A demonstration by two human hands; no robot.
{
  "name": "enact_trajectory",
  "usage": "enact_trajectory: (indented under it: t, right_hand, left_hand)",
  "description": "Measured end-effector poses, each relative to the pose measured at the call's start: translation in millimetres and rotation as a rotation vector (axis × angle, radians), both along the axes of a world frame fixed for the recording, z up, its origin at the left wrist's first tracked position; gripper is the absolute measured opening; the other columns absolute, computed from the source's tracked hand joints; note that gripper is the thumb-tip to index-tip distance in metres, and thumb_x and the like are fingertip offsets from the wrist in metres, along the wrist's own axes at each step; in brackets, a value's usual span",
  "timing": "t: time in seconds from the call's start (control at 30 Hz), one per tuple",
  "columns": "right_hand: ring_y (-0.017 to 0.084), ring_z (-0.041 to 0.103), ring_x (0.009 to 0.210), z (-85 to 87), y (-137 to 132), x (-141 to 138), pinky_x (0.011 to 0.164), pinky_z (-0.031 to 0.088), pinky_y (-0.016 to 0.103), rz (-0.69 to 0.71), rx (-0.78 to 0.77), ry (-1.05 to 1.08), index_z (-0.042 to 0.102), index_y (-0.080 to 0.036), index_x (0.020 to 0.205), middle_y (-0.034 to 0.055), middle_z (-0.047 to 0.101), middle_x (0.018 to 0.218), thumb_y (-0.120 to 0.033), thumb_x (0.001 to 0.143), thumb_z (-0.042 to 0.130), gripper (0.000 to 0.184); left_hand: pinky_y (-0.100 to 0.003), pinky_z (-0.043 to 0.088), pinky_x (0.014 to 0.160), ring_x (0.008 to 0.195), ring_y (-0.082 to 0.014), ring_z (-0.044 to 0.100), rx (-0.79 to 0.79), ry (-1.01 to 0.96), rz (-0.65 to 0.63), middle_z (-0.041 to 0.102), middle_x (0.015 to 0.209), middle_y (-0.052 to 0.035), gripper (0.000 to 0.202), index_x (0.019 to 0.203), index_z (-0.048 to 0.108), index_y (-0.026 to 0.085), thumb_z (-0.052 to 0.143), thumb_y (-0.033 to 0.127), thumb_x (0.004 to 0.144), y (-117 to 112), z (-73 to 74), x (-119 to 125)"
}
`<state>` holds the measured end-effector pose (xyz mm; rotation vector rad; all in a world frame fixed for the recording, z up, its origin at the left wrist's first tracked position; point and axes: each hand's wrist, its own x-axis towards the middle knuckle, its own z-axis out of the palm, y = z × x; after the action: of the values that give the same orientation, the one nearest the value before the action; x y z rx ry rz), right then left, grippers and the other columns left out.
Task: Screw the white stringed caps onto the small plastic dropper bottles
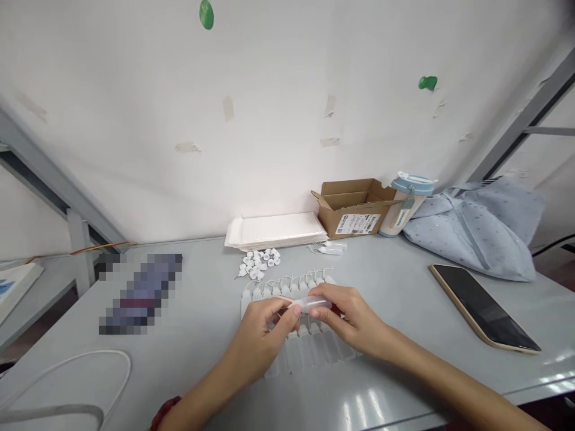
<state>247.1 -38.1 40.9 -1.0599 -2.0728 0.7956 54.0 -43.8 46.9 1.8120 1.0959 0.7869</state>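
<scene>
Between both hands, just above the table, a small translucent plastic bottle [314,303] lies on its side. My left hand [263,329] is closed at its left end, where thumb and fingers pinch and partly hide the neck. The thumb and fingers of my right hand [353,311] are wrapped round the bottle's right end. Below the hands, a front row of similar clear bottles [309,353] lies side by side. Behind it runs another row of bottles with white tops [265,292] and thin white strings, partly covered by my hands.
Loose white caps [258,263] lie behind the rows. At the back are white padded envelopes [283,228], two more bottles [332,247], an open cardboard box [354,209] and a tumbler [404,206]. A phone [485,308] and blue bag [476,227] lie right; a white cable [90,353] lies left.
</scene>
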Motion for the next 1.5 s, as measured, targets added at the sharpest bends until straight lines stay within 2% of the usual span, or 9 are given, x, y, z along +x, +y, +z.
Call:
enact_trajectory:
  t: [0.23,0.5,0.6,0.77,0.83,1.03,1.2,1.4,1.5]
  right_hand:
    - [0.010,0.043,0.056,5.9,1,4,0.052,0.032,0.021,0.064,-0.176,0.122,0.061,-0.015,0.077,-0.0019,0.051,0.062,-0.039,0.090,0.047,0.031]
    - [0.010,0.044,0.057,7.0,-4,1,0.055,0.033,0.021,0.064,-0.121,0.060,0.060,-0.015,0.081,-0.0015,0.053,0.065,-0.039,0.092,0.044,0.030]
    - [0.011,0.047,0.061,6.8,-3,1,0.059,0.036,0.022,0.064,-0.172,0.048,0.056,-0.016,0.081,-0.0009,0.053,0.068,-0.040,0.094,0.039,0.032]
    - [0.012,0.049,0.065,10.4,-3,3,0.061,0.037,0.023,0.081,-0.225,0.033,0.053,-0.017,0.080,-0.0001,0.055,0.071,-0.040,0.094,0.039,0.030]
    - [0.012,0.047,0.063,10.9,-3,3,0.060,0.036,0.022,0.085,-0.232,0.038,0.053,-0.017,0.081,-0.0008,0.053,0.070,-0.040,0.094,0.039,0.030]
    - [0.011,0.043,0.059,6.4,-1,3,0.057,0.034,0.022,0.045,-0.186,0.039,0.055,-0.017,0.085,-0.0026,0.048,0.066,-0.044,0.094,0.038,0.033]
    - [0.012,0.045,0.062,4.1,-3,2,0.061,0.036,0.023,0.056,-0.202,0.014,0.052,-0.018,0.084,-0.0017,0.049,0.068,-0.045,0.095,0.033,0.035]
    - [0.012,0.044,0.065,3.0,-2,0,0.061,0.036,0.024,0.082,-0.270,-0.005,0.050,-0.018,0.081,-0.0010,0.048,0.070,-0.047,0.095,0.032,0.037]
    - [0.012,0.044,0.065,2.0,0,0,0.061,0.035,0.024,0.097,-0.281,0.005,0.048,-0.018,0.078,-0.0013,0.047,0.069,-0.048,0.094,0.032,0.038]
  left_hand:
    - [-0.026,0.044,0.069,0.074,-0.0155,0.056,0.523,0.000,-0.086,0.065,0.080,-0.0053,0.015,0.082,0.061,0.015,0.047,0.015,0.087,1,-8.2,-2]
    - [-0.020,0.036,0.048,0.060,-0.0119,0.054,0.091,0.119,-0.066,0.061,0.065,-0.0005,0.037,0.062,0.056,0.017,0.041,0.034,0.092,-1,2.9,-3]
    - [-0.021,0.037,0.051,0.056,-0.0117,0.051,0.191,0.127,-0.033,0.056,0.058,0.0004,0.038,0.058,0.051,0.017,0.042,0.031,0.092,-3,0.4,-1]
    - [-0.022,0.039,0.056,0.060,-0.0125,0.052,0.572,0.076,0.017,0.058,0.064,-0.0008,0.017,0.070,0.052,0.017,0.051,0.018,0.087,-6,-7.6,1]
    - [-0.022,0.040,0.057,0.062,-0.0127,0.052,0.575,0.078,0.029,0.060,0.067,-0.0015,0.014,0.072,0.053,0.017,0.052,0.018,0.086,-6,-7.3,1]
    - [-0.021,0.038,0.051,0.056,-0.0121,0.051,0.088,0.098,0.010,0.056,0.058,0.0003,0.041,0.059,0.050,0.018,0.037,0.036,0.093,-4,2.0,1]
    - [-0.021,0.036,0.050,0.057,-0.0126,0.052,-0.058,0.068,-0.023,0.055,0.054,0.0004,0.045,0.052,0.049,0.018,0.039,0.039,0.090,-4,4.4,-1]
    - [-0.022,0.030,0.050,0.048,-0.0093,0.036,0.190,0.191,-0.080,0.037,0.047,0.0039,0.039,0.049,0.035,0.018,0.044,0.028,0.086,1,2.1,-4]
    - [-0.022,0.032,0.054,0.052,-0.0096,0.038,0.338,0.202,-0.107,0.039,0.052,0.0039,0.032,0.053,0.035,0.018,0.046,0.023,0.083,4,-0.2,-5]
